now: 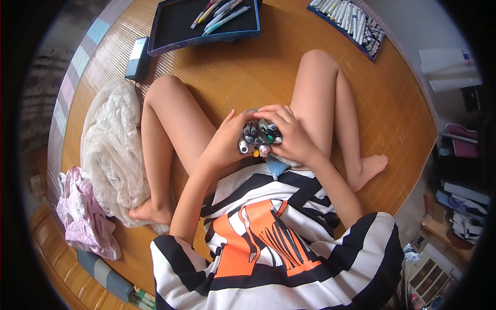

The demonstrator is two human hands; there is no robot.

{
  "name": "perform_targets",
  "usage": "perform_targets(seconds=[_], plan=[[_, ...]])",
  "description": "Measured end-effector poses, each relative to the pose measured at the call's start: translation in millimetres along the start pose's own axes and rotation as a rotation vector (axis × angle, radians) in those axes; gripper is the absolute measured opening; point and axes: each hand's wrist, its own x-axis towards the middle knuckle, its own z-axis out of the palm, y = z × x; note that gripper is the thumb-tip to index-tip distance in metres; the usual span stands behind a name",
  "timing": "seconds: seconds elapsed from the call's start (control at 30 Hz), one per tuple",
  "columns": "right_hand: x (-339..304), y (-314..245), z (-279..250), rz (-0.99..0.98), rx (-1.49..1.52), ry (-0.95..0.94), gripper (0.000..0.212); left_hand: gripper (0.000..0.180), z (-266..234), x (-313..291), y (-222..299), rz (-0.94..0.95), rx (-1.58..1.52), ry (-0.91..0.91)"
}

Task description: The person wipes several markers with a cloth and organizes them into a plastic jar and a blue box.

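Between my two hands, above my lap, is an upright bundle of pens (262, 135), seen end-on. Most ends are black or grey; a white, a yellow, a pink and a green one stand out. My left hand (227, 137) wraps the bundle's left side with the thumb raised. My right hand (292, 134) closes round its right side, fingers curled over the far edge. The lower part of the pens is hidden. Just below the bundle a light blue fuzzy piece (277, 167) shows against my striped shirt.
A dark open tray (175, 31) with several loose pens stands at the far left-centre, a blue-grey case (137, 58) beside it. A box packed with white markers (351, 20) is far right. Crumpled white translucent fabric (111, 150) and pink cloth (85, 217) lie left on the brown mat (392, 119).
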Motion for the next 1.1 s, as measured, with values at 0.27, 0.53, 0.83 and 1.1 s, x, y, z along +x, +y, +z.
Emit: perform_targets(seconds=[0.27, 0.53, 0.83, 1.1], plan=[[-10, -4, -1, 0.156, -0.130, -0.086, 0.050, 0.055, -1, -7, 6, 0.050, 0.006, 0.123], [-12, -3, 0, 0.084, -0.120, -0.124, 0.040, 0.044, 0, -17, 8, 0.109, 0.207, 0.140], [-39, -21, -3, -0.178, -0.301, -0.213, 0.024, 0.023, 20, -52, 22, 0.228, 0.340, 0.055], [-33, -21, -6, -0.095, -0.238, -0.286, 0.016, 0.023, 21, -52, 34, 0.123, 0.284, 0.062]])
